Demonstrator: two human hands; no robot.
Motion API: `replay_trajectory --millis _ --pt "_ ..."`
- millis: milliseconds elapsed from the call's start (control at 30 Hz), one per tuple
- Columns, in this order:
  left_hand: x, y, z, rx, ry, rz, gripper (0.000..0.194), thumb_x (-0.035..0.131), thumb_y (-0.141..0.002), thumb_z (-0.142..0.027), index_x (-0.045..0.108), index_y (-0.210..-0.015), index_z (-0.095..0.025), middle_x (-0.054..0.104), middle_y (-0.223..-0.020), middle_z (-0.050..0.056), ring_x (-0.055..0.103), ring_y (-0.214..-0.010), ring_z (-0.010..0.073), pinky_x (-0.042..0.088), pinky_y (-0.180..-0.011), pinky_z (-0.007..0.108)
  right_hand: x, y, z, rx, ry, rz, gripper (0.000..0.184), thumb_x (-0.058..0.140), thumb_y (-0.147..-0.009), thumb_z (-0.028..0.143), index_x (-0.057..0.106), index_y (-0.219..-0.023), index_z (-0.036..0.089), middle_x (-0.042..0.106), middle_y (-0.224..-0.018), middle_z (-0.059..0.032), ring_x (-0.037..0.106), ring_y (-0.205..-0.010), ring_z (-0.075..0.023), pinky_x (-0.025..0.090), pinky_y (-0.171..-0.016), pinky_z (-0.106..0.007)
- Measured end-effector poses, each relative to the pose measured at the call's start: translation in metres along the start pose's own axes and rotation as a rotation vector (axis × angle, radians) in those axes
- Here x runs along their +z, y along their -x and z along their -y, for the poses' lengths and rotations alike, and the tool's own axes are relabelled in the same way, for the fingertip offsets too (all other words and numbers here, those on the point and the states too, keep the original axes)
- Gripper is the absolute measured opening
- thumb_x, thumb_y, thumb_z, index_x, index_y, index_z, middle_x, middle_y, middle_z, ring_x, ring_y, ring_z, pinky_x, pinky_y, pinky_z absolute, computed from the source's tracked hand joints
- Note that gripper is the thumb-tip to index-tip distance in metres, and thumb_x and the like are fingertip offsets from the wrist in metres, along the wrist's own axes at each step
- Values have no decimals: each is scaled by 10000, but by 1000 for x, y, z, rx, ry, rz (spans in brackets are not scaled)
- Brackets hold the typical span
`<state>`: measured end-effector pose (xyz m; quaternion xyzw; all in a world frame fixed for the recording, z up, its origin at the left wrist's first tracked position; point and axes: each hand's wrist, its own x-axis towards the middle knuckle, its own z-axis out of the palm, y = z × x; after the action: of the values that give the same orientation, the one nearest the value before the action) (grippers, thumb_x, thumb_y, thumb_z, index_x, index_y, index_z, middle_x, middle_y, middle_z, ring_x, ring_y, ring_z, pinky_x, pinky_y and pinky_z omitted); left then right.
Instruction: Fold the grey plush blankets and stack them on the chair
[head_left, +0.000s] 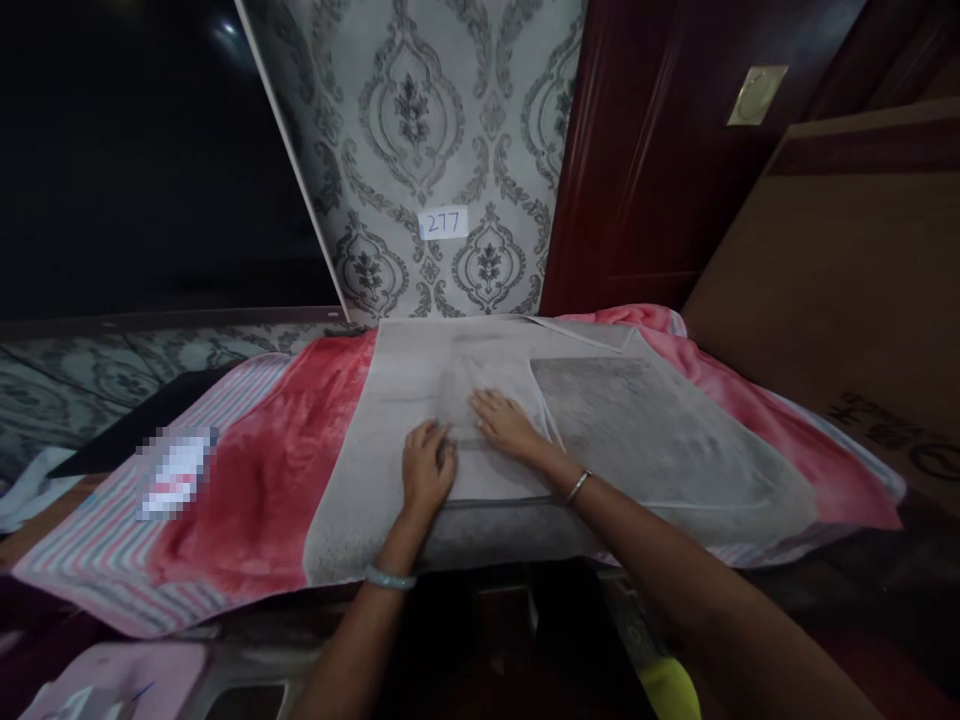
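The right hand [504,422] lies flat, palm down, its fingers extended toward the far left on a grey cloth [637,430]. To its left, the left hand [427,465] rests on the same cloth, fingers loosely bent and pointing away, thumb apart from them. A silver bangle [579,486] circles the right wrist; a pale bangle [390,578] circles the left.

The cloth is spread with its long axis running left to right, a paler folded layer on its left part, pale edging along the borders. Beneath it, a red blanket [255,450] with a striped border [97,540] shows at both ends. Beyond, a white paper label [443,222] on the patterned wallpaper [412,110] reads "277". At right, a cardboard box [840,270] carries dark printing, too dim to read surely.
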<state>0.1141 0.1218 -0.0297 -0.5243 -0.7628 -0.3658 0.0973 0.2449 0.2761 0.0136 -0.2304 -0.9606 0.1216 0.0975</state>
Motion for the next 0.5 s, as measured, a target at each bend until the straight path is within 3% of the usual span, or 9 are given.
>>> replay_trajectory --millis 100,300,400,500 --pt "-5 8 -4 81 -44 113 414 484 -920 -252 673 -1286 -215 624 -1390 126 509 -1359 279 382 -1179 462 6 -27 13 -178 -29 63 568 362 -1043 281 323 -1606 216 242 -1679 -91 154 -1566 -258 186 -1246 -557" --pt "8 28 2 77 -163 371 571 449 -948 -308 494 -1498 -159 369 -1623 162 322 -1521 318 308 -1222 572 22 -68 2 -367 -26 170 537 407 -1065 373 360 -1587 258 298 -1665 -29 177 -1559 -250 107 -1264 -543" --pt "14 35 8 118 -181 374 574 442 -958 -298 469 -1521 -187 342 -1635 143 277 -1540 304 309 -1228 564 26 -96 -20 -344 1 168 566 416 -1055 468 356 -1589 287 272 -1673 -32 173 -1561 -267 111 -1258 -568" --pt "15 41 12 170 -230 301 574 431 -965 -243 438 -1537 -195 350 -1636 132 292 -1533 301 354 -1203 572 26 -128 -45 -286 50 165 602 374 -1049 535 323 -1603 304 221 -1686 -50 175 -1560 -282 125 -1248 -589"
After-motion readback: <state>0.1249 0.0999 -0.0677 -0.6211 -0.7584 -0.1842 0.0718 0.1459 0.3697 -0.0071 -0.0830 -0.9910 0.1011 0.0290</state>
